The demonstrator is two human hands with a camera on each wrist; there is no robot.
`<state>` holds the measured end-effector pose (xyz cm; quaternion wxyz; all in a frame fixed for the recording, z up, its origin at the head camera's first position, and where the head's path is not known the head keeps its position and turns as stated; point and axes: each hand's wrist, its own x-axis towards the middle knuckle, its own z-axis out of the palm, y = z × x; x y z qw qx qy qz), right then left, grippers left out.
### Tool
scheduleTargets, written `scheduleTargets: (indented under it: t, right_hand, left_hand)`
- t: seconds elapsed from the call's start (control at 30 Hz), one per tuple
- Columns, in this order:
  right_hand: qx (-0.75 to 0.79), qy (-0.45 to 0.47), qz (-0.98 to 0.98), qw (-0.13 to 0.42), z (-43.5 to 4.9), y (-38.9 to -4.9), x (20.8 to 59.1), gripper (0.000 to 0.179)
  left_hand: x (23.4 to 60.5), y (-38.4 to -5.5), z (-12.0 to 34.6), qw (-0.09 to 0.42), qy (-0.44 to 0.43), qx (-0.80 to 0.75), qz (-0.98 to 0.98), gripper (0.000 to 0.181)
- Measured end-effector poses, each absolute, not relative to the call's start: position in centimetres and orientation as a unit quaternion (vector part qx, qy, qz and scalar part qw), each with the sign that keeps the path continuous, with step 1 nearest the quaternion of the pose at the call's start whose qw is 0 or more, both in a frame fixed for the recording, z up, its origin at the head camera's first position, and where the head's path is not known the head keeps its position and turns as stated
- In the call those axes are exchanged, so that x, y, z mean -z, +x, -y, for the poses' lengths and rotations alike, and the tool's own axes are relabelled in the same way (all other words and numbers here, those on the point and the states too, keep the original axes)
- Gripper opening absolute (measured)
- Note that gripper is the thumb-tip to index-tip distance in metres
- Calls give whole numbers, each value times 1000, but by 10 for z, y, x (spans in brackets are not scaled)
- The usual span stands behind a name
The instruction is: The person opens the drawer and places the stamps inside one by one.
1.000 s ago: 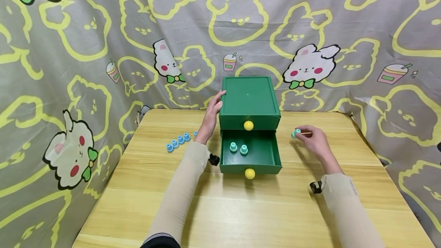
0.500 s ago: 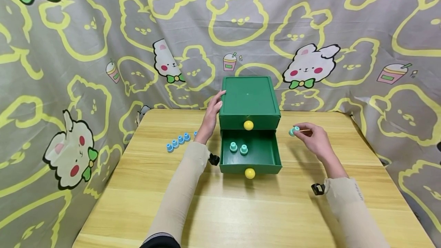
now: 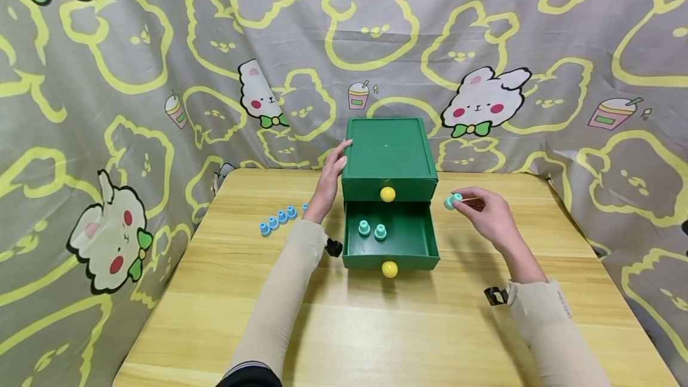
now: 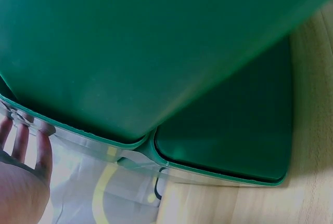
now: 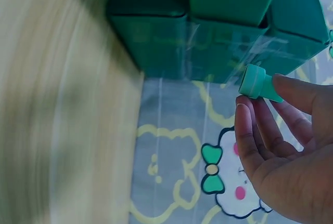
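A green drawer cabinet (image 3: 389,148) stands on the table with its lower drawer (image 3: 414,240) pulled out. Two small teal pieces (image 3: 380,232), each with a wide base and narrower top, sit inside on the left. My left hand (image 3: 325,190) rests along the cabinet's left side, fingers fairly straight; the left wrist view shows its fingertips (image 4: 44,151) at the cabinet's edge. Right of the cabinet, my right hand (image 3: 490,214) pinches a similar teal piece (image 5: 255,82) between thumb and fingers, held tilted above the table.
Several blue pieces (image 3: 282,217) stand in a slanting row left of the cabinet, partly hidden by my left hand. Yellow round knobs (image 3: 389,269) stick out from the drawer fronts. A patterned grey curtain (image 3: 301,28) hangs behind the wooden table (image 3: 387,333).
My right hand has moved a little left and up, bringing the teal piece closer to the cabinet. The left hand and the drawer keep their places.
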<state>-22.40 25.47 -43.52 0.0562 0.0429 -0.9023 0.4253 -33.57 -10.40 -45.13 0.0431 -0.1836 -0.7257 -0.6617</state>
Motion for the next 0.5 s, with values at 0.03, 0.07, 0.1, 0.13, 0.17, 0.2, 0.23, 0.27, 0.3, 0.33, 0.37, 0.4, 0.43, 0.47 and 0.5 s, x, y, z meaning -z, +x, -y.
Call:
scheduleTargets:
  t: [0.03,0.07,0.1,0.13,0.17,0.2,0.23,0.27,0.3,0.33,0.37,0.4,0.43,0.47,0.5]
  right_hand:
    - [-425,45,902,58,-253,-223,433,42]
    - [-424,46,902,59,-251,-222,431,42]
    - [-424,48,903,60,-249,-221,429,42]
    - [-423,49,903,60,-247,-220,427,42]
    - [-424,51,902,60,-245,-219,425,42]
    - [-424,53,902,61,-243,-217,423,42]
    - [-425,55,902,61,-242,-216,422,41]
    - [-425,58,901,63,-239,-215,420,40]
    - [-425,60,901,65,-238,-214,418,39]
    - [-425,63,901,67,-235,-213,417,38]
    - [-426,66,900,69,-233,-212,415,37]
    - [-426,69,899,71,-231,-211,414,36]
    - [-427,72,898,72,-229,-210,412,35]
    - [-429,74,897,72,-226,-209,411,34]
    - [-430,78,896,72,-224,-207,409,33]
  left_hand:
    - [451,-336,104,44,-183,661,726,48]
    - [451,-336,104,44,-183,661,726,48]
    - [452,-336,104,44,-183,661,726,48]
    - [451,-336,104,44,-183,662,725,49]
    - [451,-336,104,43,-184,663,724,49]
    - [451,-336,104,43,-185,664,723,50]
    - [451,-336,104,42,-186,666,721,50]
    - [451,-336,105,41,-187,667,720,51]
    - [451,-336,105,41,-187,668,719,51]
    - [451,-336,105,40,-189,669,717,52]
    - [452,-336,105,40,-190,669,717,52]
    - [452,-336,105,40,-191,669,717,52]
    - [452,-337,105,40,-192,669,717,52]
    - [452,-337,105,40,-192,668,718,52]
    - [452,-337,105,41,-192,667,719,52]
